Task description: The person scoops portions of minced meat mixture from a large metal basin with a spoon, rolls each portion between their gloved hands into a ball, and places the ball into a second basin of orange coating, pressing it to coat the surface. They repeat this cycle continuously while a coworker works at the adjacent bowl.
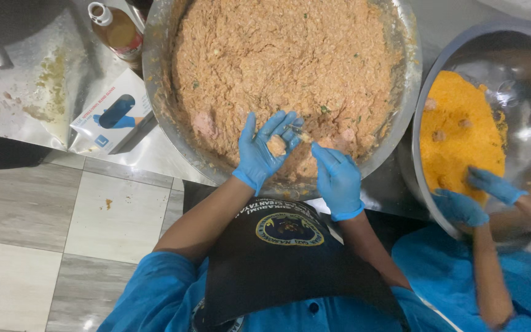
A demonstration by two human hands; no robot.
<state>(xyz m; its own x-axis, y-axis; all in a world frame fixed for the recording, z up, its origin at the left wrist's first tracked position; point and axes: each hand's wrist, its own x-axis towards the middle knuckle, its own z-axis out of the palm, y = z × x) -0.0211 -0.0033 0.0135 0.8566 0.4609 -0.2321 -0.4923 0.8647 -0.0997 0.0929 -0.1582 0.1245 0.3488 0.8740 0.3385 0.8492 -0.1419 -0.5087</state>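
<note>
A large steel bowl [155, 74] holds a mound of pale orange-brown minced mixture [284, 61]. My left hand [265, 150], in a blue glove, cups a small lump of the mixture [276, 146] in its palm at the bowl's near edge. My right hand [338, 178], also blue-gloved, is just to its right, its fingertip touching the lump's side with a bit of mixture on it. Both forearms are bare below blue sleeves.
To the right, a second steel bowl [523, 49] holds orange crumbs [459, 132] with small balls on them; another person's blue-gloved hands [480, 193] work at its rim. A glove box [115, 114] and a bottle [117, 29] sit on the steel counter at left. Tiled floor lies below.
</note>
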